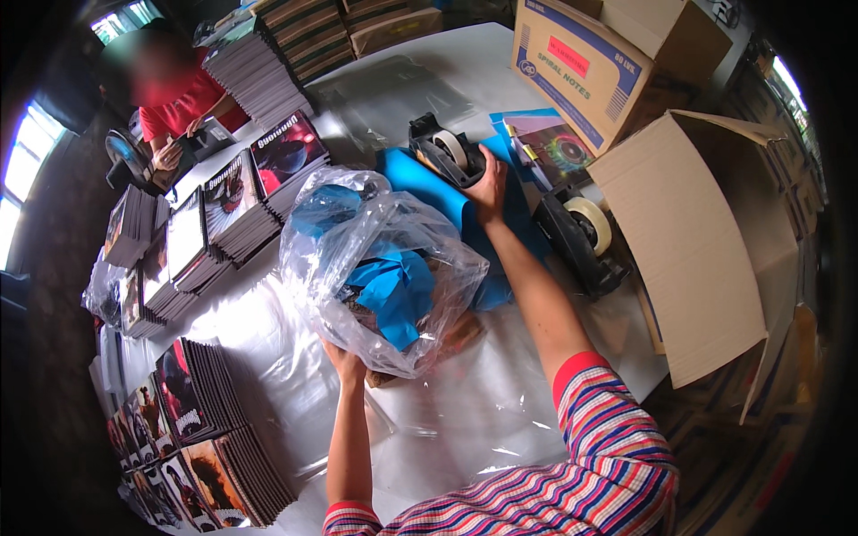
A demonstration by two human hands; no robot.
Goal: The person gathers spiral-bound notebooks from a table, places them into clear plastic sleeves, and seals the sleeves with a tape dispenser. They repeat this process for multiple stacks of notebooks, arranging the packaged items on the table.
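Plastic bag: clear, baggy thing (pixel 380 234) in the middle of the table (pixel 465 420), with crumpled blue paper (pixel 396 290) showing through it
Left hand: this one (pixel 344 360) is at the bag's near left edge, fingertips partly hidden, so can't tell if it's pinching the plastic or just propping it
Right hand: reaching past the bag, this one (pixel 487 189) has its fingers curled onto the near right end of a black tape dispenser (pixel 442 154)
Under that: a blue sheet (pixel 420 179), just far and right of the bag
Spare dispenser: another black one (pixel 585 246) with a pale tape roll, over to the right
Cardboard: open box (pixel 684 259) at the right, printed carton (pixel 581 71) beyond it
Notebooks: picture-cover stacks (pixel 237 201) down the left side
Far left: a co-worker in a red shirt (pixel 170 116), hands close together
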